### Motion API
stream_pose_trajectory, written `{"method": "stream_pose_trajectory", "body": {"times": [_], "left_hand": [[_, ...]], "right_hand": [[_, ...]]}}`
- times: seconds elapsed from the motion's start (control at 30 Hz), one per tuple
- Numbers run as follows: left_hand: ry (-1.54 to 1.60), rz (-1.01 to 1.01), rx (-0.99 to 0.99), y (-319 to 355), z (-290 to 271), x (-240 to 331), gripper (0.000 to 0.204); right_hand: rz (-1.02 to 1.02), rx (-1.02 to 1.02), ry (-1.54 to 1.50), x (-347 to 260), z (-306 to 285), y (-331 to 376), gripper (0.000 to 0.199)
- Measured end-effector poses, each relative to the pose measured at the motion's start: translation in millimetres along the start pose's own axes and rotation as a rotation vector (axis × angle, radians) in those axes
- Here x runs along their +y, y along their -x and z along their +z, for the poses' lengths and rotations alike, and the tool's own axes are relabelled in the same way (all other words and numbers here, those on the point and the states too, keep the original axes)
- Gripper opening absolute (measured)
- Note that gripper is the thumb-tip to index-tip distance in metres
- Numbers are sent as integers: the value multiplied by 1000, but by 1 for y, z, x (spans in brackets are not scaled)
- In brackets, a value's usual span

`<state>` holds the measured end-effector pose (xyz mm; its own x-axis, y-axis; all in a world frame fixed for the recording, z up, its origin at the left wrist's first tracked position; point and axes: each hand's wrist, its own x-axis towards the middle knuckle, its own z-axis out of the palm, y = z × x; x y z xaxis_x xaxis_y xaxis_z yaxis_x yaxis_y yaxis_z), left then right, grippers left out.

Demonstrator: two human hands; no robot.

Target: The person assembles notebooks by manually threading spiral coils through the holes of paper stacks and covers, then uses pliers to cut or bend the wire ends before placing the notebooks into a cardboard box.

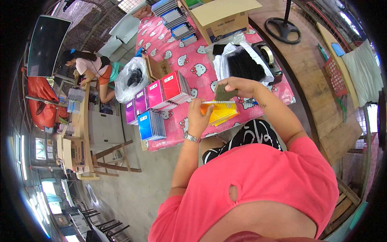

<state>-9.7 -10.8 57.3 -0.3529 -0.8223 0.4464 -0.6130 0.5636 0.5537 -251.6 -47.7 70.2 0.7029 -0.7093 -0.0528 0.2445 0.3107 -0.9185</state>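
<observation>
My left hand [197, 117] is closed on the end of a spiral notebook [221, 102], seen edge-on with its wire coil facing up. In my right hand [240, 86] is a flat olive-green piece [225, 94], pinched between thumb and fingers. Its lower edge is at the notebook's coil; whether they touch I cannot tell. Yellow notebook covers or sheets [222, 114] lie just below, at the table's near edge. A loose dark coil [258, 105] sticks out beside my right forearm.
Stacked red notebooks [173, 86] and blue notebooks [151, 126] stand left on the pink patterned table [177, 137]. Black coils [246, 66] lie in white wrapping beyond my hands, near a tape roll [267, 54]. A cardboard box [225, 29] stands behind. Another person [90, 66] works at left.
</observation>
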Motion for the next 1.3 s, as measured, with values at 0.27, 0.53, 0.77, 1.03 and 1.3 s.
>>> {"method": "stream_pose_trajectory", "body": {"times": [0.27,0.53,0.77,1.03,1.3], "left_hand": [[248,-189,-45,4,6,7,27],[225,-227,13,8,2,15,25],[179,-193,196,13,17,8,21],[119,-231,130,6,8,13,19],[156,-209,131,7,12,15,17]], "right_hand": [[33,-68,6,-4,1,2,44],[31,332,453,0,-6,34,33],[-83,1292,1360,99,-63,174,39],[-715,1118,1430,21,51,75,31],[-280,456,1503,-5,59,0,19]]}}
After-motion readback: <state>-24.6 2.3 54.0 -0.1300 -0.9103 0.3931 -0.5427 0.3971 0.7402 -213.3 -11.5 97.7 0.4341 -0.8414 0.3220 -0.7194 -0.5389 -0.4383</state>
